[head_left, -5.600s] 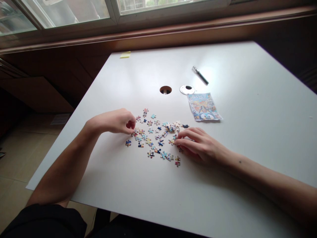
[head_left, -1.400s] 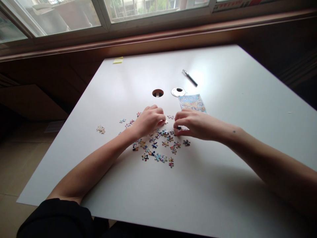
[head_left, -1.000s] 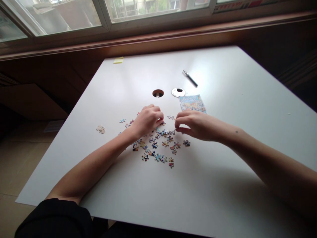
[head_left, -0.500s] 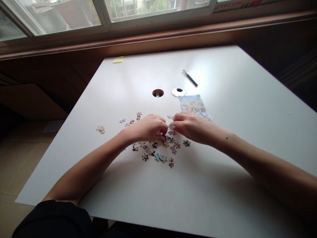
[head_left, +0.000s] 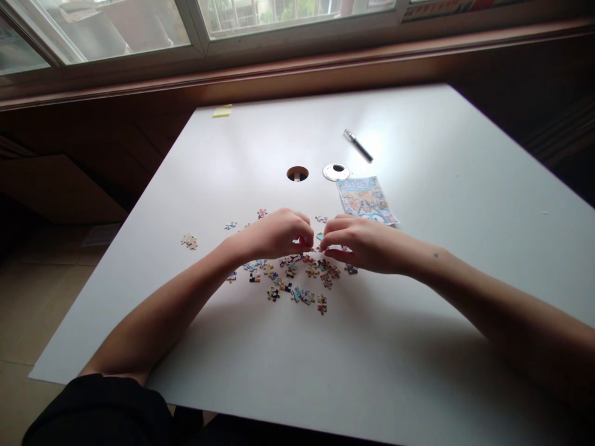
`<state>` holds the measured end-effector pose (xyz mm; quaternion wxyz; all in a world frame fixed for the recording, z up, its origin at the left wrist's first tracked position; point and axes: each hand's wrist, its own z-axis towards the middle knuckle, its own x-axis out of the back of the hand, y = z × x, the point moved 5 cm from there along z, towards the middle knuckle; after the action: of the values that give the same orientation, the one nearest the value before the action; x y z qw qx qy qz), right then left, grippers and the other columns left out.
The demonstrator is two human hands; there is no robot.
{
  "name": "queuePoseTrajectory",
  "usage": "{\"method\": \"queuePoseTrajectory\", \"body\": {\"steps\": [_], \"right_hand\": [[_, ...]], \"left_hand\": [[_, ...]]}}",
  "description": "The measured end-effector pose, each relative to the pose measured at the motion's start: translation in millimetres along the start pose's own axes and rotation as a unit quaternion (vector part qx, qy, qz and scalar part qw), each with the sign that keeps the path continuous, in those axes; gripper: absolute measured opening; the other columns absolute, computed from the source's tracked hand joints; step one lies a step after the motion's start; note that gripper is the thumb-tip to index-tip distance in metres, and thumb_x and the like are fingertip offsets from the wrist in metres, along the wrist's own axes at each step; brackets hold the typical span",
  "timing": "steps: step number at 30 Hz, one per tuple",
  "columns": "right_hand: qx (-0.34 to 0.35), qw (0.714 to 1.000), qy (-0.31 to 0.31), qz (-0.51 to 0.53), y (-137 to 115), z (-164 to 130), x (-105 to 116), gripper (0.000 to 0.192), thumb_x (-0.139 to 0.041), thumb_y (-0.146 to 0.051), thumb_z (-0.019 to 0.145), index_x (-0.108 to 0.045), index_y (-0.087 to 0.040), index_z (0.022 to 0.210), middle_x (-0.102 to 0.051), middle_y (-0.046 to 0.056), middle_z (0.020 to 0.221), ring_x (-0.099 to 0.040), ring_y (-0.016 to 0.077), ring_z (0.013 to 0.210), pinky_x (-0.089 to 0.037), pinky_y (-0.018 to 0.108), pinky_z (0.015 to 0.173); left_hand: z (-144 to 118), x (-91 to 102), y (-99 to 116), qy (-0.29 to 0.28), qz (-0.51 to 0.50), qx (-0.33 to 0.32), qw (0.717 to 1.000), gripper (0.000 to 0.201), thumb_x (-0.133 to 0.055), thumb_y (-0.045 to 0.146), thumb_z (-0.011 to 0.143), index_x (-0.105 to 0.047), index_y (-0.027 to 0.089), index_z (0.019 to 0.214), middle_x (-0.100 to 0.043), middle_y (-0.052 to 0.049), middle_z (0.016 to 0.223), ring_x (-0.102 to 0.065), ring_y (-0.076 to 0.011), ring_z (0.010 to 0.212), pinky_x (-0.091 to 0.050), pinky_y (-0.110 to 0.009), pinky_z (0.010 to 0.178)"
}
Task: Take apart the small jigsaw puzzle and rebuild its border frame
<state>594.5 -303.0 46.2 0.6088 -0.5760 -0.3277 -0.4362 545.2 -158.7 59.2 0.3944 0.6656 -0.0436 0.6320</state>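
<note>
- Some pale, plain-faced pieces (head_left: 189, 241) lie bunched on the white table (head_left: 260, 365), well left of the main scatter and nearer the left hand than the right.
- The left hand (head_left: 290, 234) arches over the scatter, fingers curled and thumb close beneath; whether a piece is pinched there, I cannot tell.
- Below both hands, the loose printed pieces (head_left: 302, 295) spread flat, with no shared direction. At their near edge, a red-and-yellow clump (head_left: 322, 304) has its long axis running toward and away from the person.
- Between the two hands, a light-blue piece (head_left: 320, 236) shows just right of the left fingertips and closer to the right ones; its long axis is too hidden to read.
- The right hand (head_left: 356, 243) points left, fingers bent, thumb slightly apart from them; its grip I cannot tell.
</note>
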Motion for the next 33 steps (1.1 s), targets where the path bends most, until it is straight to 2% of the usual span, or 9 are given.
{"method": "queuePoseTrajectory", "body": {"steps": [2, 4, 9, 14, 18, 22, 29, 31, 33], "right_hand": [[-0.003, 1.000, 0.002, -0.011, -0.5, 0.3, 0.3, 0.017, -0.056, -0.022, 0.094, -0.073, -0.019, 0.093, -0.066, 0.006, 0.086, -0.056, 0.0172, 0.079, -0.042, 0.030, 0.068], [-0.004, 1.000, 0.002, -0.022, -1.4, 0.7, 0.7, 0.017, -0.056, -0.021, 0.094, -0.073, -0.019, 0.092, -0.065, 0.006, 0.084, -0.056, 0.0174, 0.078, -0.042, 0.030, 0.068], [0.002, 0.999, -0.011, -0.032, -0.5, -0.9, 0.3, 0.016, -0.056, -0.021, 0.094, -0.071, -0.019, 0.093, -0.066, 0.005, 0.085, -0.056, 0.0173, 0.079, -0.043, 0.032, 0.070], [-0.003, 0.999, -0.040, -0.015, -0.4, -2.1, -1.6, 0.012, -0.059, -0.022, 0.092, -0.070, -0.020, 0.096, -0.065, 0.004, 0.086, -0.057, 0.0178, 0.082, -0.043, 0.031, 0.072], [-0.010, 0.997, -0.072, 0.003, -7.8, 0.8, -3.1, 0.012, -0.058, -0.021, 0.091, -0.070, -0.020, 0.094, -0.065, 0.005, 0.086, -0.058, 0.0179, 0.083, -0.043, 0.031, 0.073], [-0.024, 0.995, -0.095, 0.001, -12.7, 1.8, -2.9, 0.011, -0.058, -0.018, 0.090, -0.068, -0.019, 0.088, -0.064, 0.005, 0.084, -0.059, 0.0177, 0.081, -0.043, 0.031, 0.071], [-0.041, 0.989, -0.142, 0.029, -15.7, -1.4, -0.9, 0.009, -0.060, -0.016, 0.088, -0.067, -0.019, 0.084, -0.065, 0.003, 0.086, -0.059, 0.0157, 0.077, -0.042, 0.028, 0.066], [-0.041, 0.990, -0.133, 0.036, -7.2, -5.5, 6.3, 0.011, -0.058, -0.019, 0.090, -0.067, -0.020, 0.086, -0.066, 0.002, 0.087, -0.060, 0.0151, 0.076, -0.043, 0.029, 0.066], [-0.058, 0.995, -0.082, 0.008, 8.5, -11.1, 19.7, 0.015, -0.054, -0.020, 0.092, -0.068, -0.021, 0.088, -0.067, 0.002, 0.086, -0.060, 0.0155, 0.076, -0.044, 0.030, 0.070]], "left_hand": [[1.6, -0.7, 0.5, 0.024, 0.057, -0.002, 0.998, 0.019, -0.060, 0.016, 0.090, -0.071, 0.018, 0.074, -0.068, -0.002, 0.077, -0.059, -0.0115, 0.069, -0.045, -0.027, 0.067], [2.5, -3.0, 1.6, 0.015, 0.098, -0.007, 0.995, 0.023, -0.058, 0.014, 0.090, -0.070, 0.018, 0.071, -0.066, -0.002, 0.074, -0.057, -0.0121, 0.068, -0.044, -0.029, 0.070], [-4.4, 4.3, 7.7, -0.052, 0.063, -0.003, 0.997, 0.015, -0.062, 0.020, 0.092, -0.071, 0.018, 0.080, -0.069, -0.003, 0.082, -0.060, -0.0126, 0.074, -0.044, -0.027, 0.071], [-17.0, 2.7, 12.9, -0.176, 0.041, 0.034, 0.983, 0.009, -0.077, 0.024, 0.079, -0.069, 0.020, 0.080, -0.068, 0.000, 0.081, -0.059, -0.0132, 0.074, -0.037, -0.024, 0.060], [-19.5, -5.2, 10.4, -0.200, 0.052, 0.059, 0.977, 0.010, -0.075, 0.019, 0.076, -0.065, 0.019, 0.075, -0.067, 0.000, 0.078, -0.057, -0.0139, 0.072, -0.034, -0.025, 0.057], [-19.6, -3.7, 10.4, -0.188, 0.040, 0.055, 0.980, 0.010, -0.073, 0.019, 0.077, -0.063, 0.019, 0.077, -0.064, 0.001, 0.079, -0.056, -0.0135, 0.073, -0.033, -0.025, 0.056], [-13.4, 5.0, 13.3, -0.115, 0.027, 0.026, 0.993, 0.011, -0.070, 0.026, 0.087, -0.062, 0.018, 0.089, -0.064, -0.001, 0.089, -0.056, -0.0135, 0.079, -0.038, -0.025, 0.065], [-10.4, 2.8, 12.2, -0.085, 0.036, 0.029, 0.995, 0.013, -0.068, 0.028, 0.089, -0.063, 0.017, 0.092, -0.064, -0.003, 0.090, -0.056, -0.0139, 0.079, -0.039, -0.025, 0.065], [-6.3, -1.9, 13.0, -0.047, 0.045, 0.031, 0.997, 0.015, -0.069, 0.029, 0.089, -0.063, 0.017, 0.096, -0.065, -0.004, 0.093, -0.057, -0.0150, 0.081, -0.041, -0.026, 0.068]]}}
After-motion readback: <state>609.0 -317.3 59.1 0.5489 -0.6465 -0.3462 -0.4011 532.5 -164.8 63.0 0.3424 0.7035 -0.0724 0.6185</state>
